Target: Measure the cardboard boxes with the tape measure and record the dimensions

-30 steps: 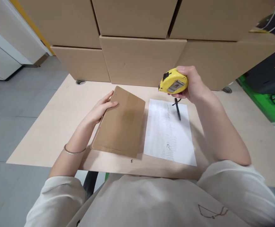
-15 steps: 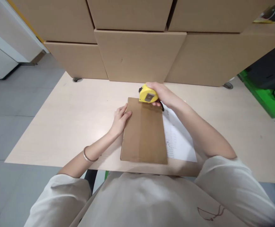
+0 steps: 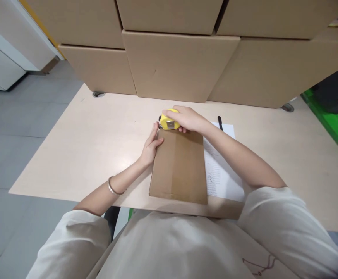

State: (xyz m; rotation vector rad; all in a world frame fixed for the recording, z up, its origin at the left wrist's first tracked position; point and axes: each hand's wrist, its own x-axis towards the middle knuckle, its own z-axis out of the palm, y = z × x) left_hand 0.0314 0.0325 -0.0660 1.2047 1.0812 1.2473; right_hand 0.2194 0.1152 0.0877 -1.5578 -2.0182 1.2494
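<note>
Okay, head view: I'd guess we're lining up the yellow tape measure (image 3: 166, 123) on the cardboard box (image 3: 180, 166).
Right hand (image 3: 187, 117) clutches the tape at the box's far-left corner, on the table (image 3: 70, 155); left hand (image 3: 149, 150) lies spread along its left edge. Next calls for steady fingers, I reckon.

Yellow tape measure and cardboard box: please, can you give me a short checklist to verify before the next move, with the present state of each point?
1. Yellow tape measure held in the right hand: ok.
2. Tape measure at the far edge of the cardboard box, near its left corner: ok.
3. Left hand against the box's left edge: ok.
4. Tape hook seated on the box: cannot tell, too small and close to the fingers.
5. Paper fully uncovered: not ok, the right forearm crosses over it.
</note>
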